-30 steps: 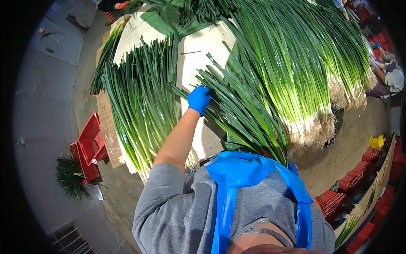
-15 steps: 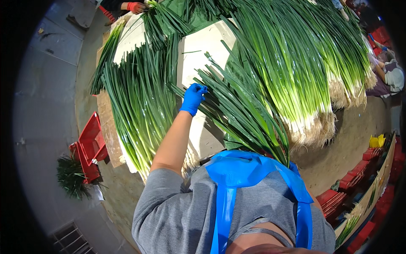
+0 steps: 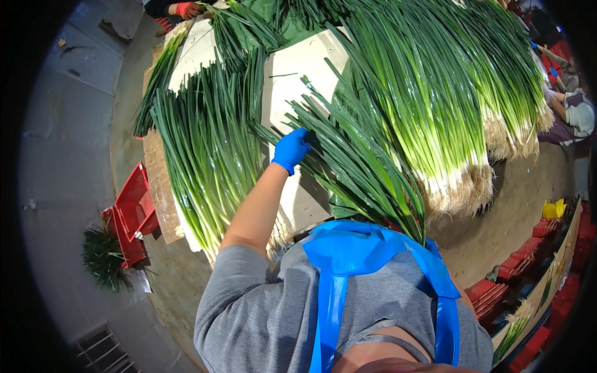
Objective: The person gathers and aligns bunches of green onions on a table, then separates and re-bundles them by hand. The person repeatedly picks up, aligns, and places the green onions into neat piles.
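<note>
My left hand [image 3: 291, 150], in a blue glove, is at the left edge of a loose bunch of green onions [image 3: 357, 149]. Its fingers are curled in against the dark green leaves and look closed on some of them; the fingertips are partly hidden. That bunch slants down toward my body, and its lower end goes out of sight behind my blue apron [image 3: 354, 248]. My right hand is hidden behind my body and the apron. To the left lies a thick row of green onions [image 3: 205, 149], and a larger pile [image 3: 429, 124] lies to the right, roots toward me.
A pale board [image 3: 283, 78] lies between the piles. Red crates [image 3: 138, 202] and cut leaves [image 3: 106, 258] are on the floor at left. A co-worker's red-gloved hand [image 3: 188, 10] shows at the far left; another person [image 3: 575, 109] sits at far right. Red crates [image 3: 519, 258] stand at lower right.
My left hand has shifted slightly right and turned, its fingers moving from a raised pinch into the leaf edge. The bunch has barely moved.
</note>
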### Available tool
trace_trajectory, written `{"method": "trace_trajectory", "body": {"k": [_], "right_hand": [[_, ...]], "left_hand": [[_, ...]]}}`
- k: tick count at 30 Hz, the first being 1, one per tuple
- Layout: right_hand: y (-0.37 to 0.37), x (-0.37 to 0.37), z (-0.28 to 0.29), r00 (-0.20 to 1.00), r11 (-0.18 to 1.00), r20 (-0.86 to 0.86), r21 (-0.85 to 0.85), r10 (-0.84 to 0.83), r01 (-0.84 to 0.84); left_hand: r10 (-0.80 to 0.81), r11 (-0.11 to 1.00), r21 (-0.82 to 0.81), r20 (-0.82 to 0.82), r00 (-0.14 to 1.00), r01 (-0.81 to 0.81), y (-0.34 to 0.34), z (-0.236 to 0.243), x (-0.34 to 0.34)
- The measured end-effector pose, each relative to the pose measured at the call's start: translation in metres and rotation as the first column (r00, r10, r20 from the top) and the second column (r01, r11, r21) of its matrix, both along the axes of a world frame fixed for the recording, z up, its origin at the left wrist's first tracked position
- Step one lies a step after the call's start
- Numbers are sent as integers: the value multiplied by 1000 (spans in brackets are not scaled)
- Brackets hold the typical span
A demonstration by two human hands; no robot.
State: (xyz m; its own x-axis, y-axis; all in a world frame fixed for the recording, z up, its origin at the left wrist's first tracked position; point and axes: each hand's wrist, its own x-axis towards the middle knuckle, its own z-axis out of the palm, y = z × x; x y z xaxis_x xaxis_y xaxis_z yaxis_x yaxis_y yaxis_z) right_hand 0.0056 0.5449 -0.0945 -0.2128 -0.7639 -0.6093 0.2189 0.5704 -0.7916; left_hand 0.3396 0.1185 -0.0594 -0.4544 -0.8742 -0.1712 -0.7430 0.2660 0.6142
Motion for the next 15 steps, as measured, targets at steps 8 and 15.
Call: {"method": "trace_trajectory", "body": {"k": [8,15], "right_hand": [[-10,8,25,998,1000,59,3,-1,1],[-11,9,30,998,999,-40,17,51,-50]], "left_hand": [[40,994,-104,75,996,-32,9,-2,-8],[155,981,-101,-113,982,-166,4,-16,-6]]}}
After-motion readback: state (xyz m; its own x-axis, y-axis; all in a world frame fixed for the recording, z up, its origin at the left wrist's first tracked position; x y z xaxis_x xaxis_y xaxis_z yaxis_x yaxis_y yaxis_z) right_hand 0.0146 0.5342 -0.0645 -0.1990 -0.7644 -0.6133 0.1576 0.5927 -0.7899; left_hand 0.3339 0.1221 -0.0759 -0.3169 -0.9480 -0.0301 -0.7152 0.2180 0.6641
